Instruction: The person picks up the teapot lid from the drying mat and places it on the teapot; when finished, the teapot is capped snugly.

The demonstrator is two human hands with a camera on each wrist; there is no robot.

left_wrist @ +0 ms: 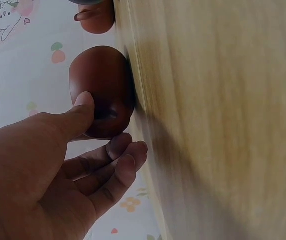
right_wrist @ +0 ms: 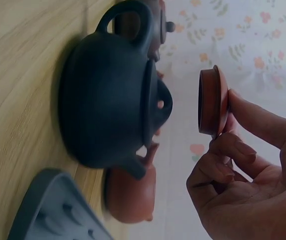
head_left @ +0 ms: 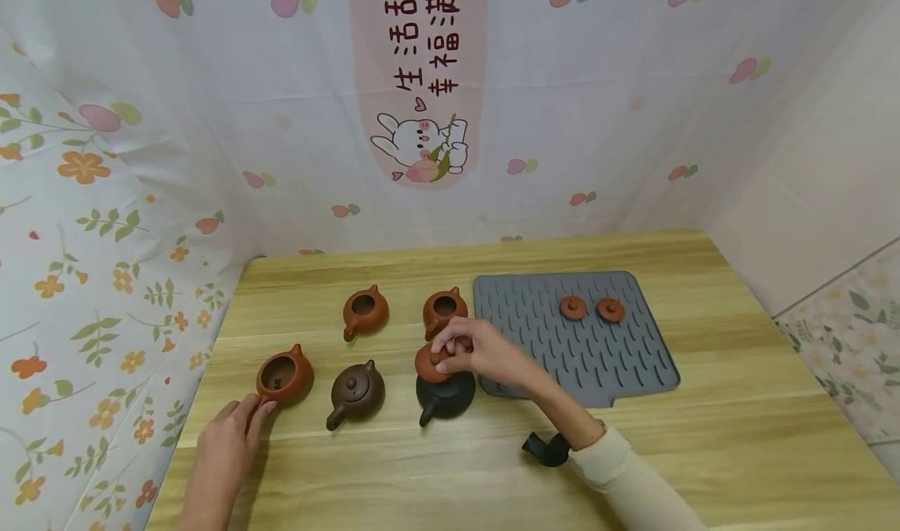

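My left hand (head_left: 226,447) pinches the handle of an open reddish-brown teapot (head_left: 301,376) at the table's left, thumb on one side and fingers on the other. The handle is mostly hidden in the left wrist view. My right hand (head_left: 492,353) pinches a reddish-brown teapot lid (right_wrist: 211,102) by its knob, the lid held in the air. Below it stands a black teapot (right_wrist: 105,102) with its own lid on; the right wrist view shows a gap between them. A dark brown lidded teapot (head_left: 366,398) sits between the left teapot and the black one.
Two lidless reddish-brown teapots (head_left: 376,312) (head_left: 457,304) stand farther back. A grey ridged mat (head_left: 541,320) on the right bears two small reddish-brown lids (head_left: 573,308) (head_left: 611,310). A black object (head_left: 544,450) lies by my right forearm. Patterned cloth (head_left: 534,101) hangs behind the table.
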